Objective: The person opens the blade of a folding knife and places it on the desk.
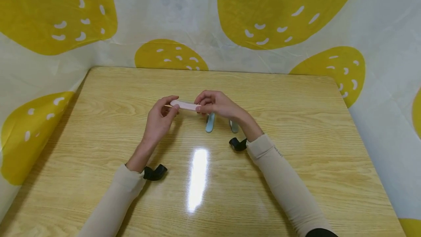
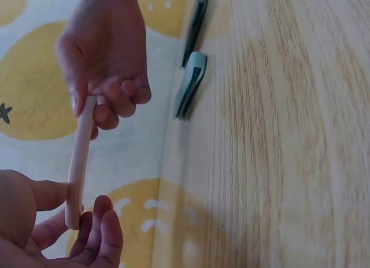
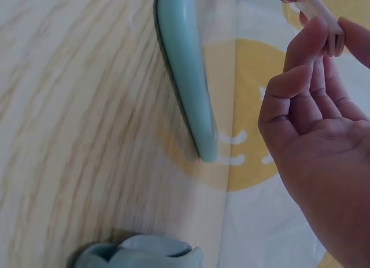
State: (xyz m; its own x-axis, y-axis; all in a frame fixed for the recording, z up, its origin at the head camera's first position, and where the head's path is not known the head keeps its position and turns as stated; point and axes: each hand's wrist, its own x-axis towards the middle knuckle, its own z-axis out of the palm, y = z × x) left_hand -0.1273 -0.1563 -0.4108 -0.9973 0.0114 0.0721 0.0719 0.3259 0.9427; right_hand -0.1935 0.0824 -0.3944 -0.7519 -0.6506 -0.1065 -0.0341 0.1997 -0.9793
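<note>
Above the table, both hands hold a slim pale pink clip [image 1: 186,105] between them. My left hand [image 1: 159,120] pinches its left end with thumb and fingertips. At the other end, my right hand [image 1: 220,104] grips it between thumb and curled fingers. The right wrist view shows a split, two-pronged end on the pink clip [image 3: 335,44]. A light teal clip [image 1: 210,123] lies on the table below the right hand, in the right wrist view a long smooth teal bar [image 3: 188,71]. Right of it lies a grey-green clip [image 1: 234,126], partly hidden by the right wrist.
The wooden table [image 1: 115,149] reflects a bright light near its middle. A white cloth with yellow fruit prints [image 1: 184,17] hangs behind the table and at its sides. Black wrist-worn devices [image 1: 155,173] stick out from both sleeves.
</note>
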